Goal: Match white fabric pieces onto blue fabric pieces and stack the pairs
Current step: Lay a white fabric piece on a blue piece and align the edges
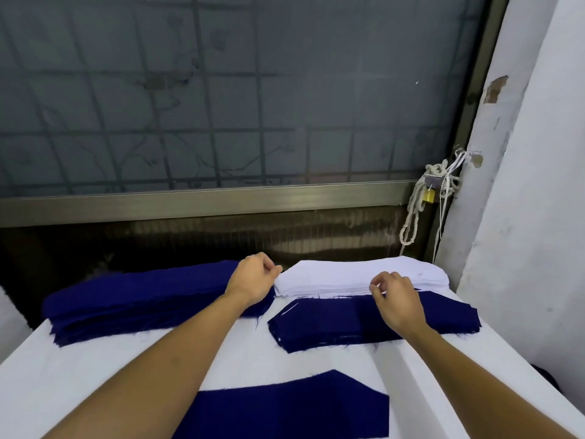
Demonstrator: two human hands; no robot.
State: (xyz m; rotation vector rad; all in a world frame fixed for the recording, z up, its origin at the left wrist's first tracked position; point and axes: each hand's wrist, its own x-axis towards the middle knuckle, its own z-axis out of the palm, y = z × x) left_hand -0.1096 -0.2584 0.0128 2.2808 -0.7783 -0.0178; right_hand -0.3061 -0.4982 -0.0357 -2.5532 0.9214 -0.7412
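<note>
A stack of white fabric pieces (364, 275) lies at the far right of the white table. My left hand (253, 275) pinches the stack's left tip. My right hand (395, 296) pinches the stack's near edge with thumb and forefinger. In front of the white stack sits a pile of paired pieces with blue on top (348, 321), thin white edges showing at its left end. A thick stack of blue fabric pieces (142, 299) lies at the far left. A single blue piece (285, 407) lies flat near me, between my forearms.
The white table (95, 375) ends at a dark gap below a metal window frame (205, 201). A white wall (522, 248) stands close on the right, with a knotted rope and a padlock (429, 194) hanging at the corner.
</note>
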